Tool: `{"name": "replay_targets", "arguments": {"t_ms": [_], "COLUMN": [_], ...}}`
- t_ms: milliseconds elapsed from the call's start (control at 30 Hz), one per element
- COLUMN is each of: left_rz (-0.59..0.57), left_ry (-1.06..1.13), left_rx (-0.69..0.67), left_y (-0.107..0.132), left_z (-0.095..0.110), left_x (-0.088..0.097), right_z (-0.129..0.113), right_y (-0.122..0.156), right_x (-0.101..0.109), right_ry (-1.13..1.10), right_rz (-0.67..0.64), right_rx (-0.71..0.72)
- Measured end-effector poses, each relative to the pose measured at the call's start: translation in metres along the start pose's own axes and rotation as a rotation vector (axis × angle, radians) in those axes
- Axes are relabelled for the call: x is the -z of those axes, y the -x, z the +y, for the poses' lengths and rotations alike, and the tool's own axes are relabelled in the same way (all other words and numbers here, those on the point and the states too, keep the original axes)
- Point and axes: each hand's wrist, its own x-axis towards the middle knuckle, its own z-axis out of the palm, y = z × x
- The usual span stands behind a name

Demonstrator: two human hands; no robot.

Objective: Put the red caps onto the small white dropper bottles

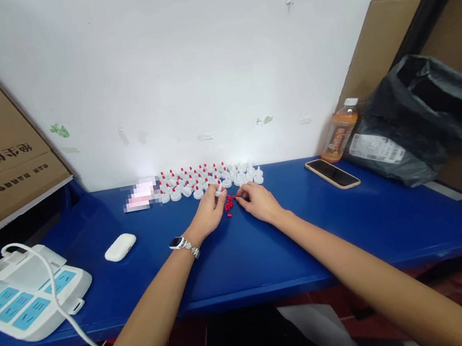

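Note:
My left hand [208, 211] is closed on a white nozzle cap [218, 190], its spout pointing up and to the right. Facing it, my right hand [262, 202] pinches a small red tip cap [235, 197] between thumb and forefinger. Between the two hands a little pile of red tip caps [228, 205] lies on the blue table [246, 260]. Behind them, along the wall, stand several white nozzle caps [176, 196]. Those on the left mostly carry red tips, while the plain white nozzle caps [258, 177] are grouped at the right end.
At the left are a white power strip [34, 303] with a cable and a white earphone case [121, 247]. A phone [333, 173], an orange drink bottle [340, 131] and a black plastic bag [414, 123] lie right. A white wall [195, 72] closes off the back.

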Motion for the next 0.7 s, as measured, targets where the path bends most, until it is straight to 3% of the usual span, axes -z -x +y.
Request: {"name": "replay_targets", "arguments": {"t_ms": [333,533,700], "left_rz": [-0.035,-0.036,-0.066], "left_ry": [-0.016,-0.022,-0.076], "left_rx": [-0.055,-0.084,-0.168], "left_y": [-0.002,-0.001,-0.001], "left_z": [-0.007,-0.007,-0.010], "left_x": [-0.006,-0.006,-0.007], "right_z": [0.001,0.004,-0.006], "right_y": [-0.005,-0.010,-0.011], "right_x": [-0.003,-0.003,-0.003], "right_ry": [-0.102,-0.764,-0.935], "right_rz": [0.032,0.136,0.142], "right_rx": [-0.024,-0.141,-0.119]}}
